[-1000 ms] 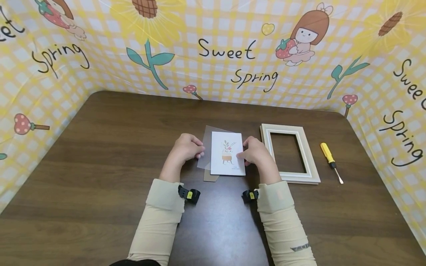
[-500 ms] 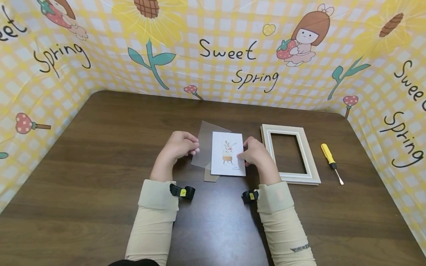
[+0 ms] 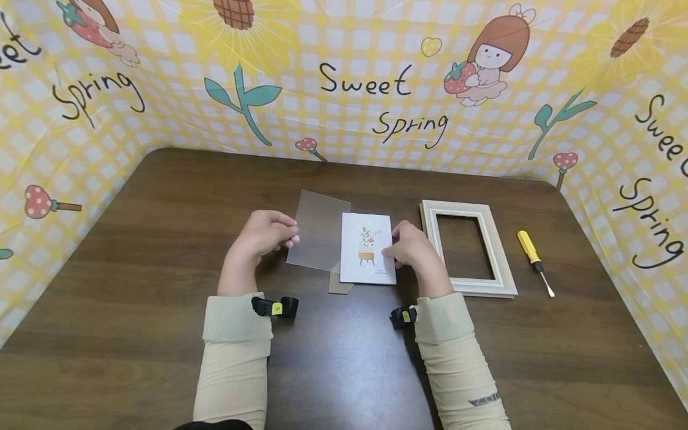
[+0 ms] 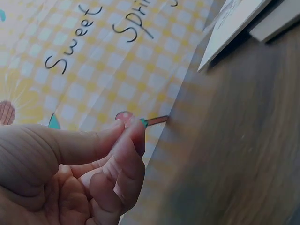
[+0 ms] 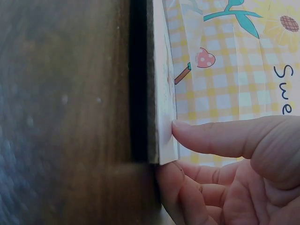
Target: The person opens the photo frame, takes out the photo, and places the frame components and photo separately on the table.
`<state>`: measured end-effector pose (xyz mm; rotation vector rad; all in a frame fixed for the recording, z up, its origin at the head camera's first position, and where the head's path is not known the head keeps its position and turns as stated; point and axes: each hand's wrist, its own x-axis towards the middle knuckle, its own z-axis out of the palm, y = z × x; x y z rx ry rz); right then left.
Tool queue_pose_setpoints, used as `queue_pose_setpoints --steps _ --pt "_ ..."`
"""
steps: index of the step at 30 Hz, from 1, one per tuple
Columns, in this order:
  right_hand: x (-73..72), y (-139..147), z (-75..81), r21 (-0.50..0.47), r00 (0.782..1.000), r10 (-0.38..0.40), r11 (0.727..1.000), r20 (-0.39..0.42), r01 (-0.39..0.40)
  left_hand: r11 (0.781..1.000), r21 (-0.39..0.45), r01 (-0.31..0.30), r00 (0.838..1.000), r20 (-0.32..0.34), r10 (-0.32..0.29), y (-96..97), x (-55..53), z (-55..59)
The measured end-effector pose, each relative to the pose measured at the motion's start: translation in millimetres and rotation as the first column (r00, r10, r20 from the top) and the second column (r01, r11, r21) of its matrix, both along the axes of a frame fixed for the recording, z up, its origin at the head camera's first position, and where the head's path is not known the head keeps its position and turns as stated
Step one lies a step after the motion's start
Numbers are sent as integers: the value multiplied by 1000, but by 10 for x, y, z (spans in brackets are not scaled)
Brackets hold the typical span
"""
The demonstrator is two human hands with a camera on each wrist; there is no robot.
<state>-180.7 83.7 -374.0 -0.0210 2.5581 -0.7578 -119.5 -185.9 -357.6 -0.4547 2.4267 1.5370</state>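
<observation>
Between thumb and index finger, my left hand pinches the left edge of a clear plastic sheet. The sheet's right side overlaps the white picture card, which shows a potted plant. My right hand grips the card's right edge, thumb on its face and fingers underneath. In the right wrist view the card appears edge-on with a brown layer along its back. Below the card's lower left corner a brown cardboard piece sticks out, mostly hidden under it.
To the right of the right hand lies an off-white picture frame with an open middle. Farther right is a screwdriver with a yellow handle. A yellow checked cloth stands around the back and sides of the brown wooden table.
My left hand has moved left with the plastic sheet, sliding most of it out from the card. The right hand and the card have stayed in place.
</observation>
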Motion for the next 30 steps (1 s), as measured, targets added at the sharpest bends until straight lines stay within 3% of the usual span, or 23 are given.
queue_pose_setpoints --steps 6,15,30 --pt "0 9 5 -4 1000 8 1000 -7 -8 1000 10 -4 1000 11 4 -140 70 56" --pt "0 13 -2 0 1000 3 1000 -6 -3 1000 -7 -13 999 43 13 -378 165 44" --pt "1 8 -3 -11 1000 6 1000 -4 -6 996 -81 -41 994 94 48 -397 176 -21"
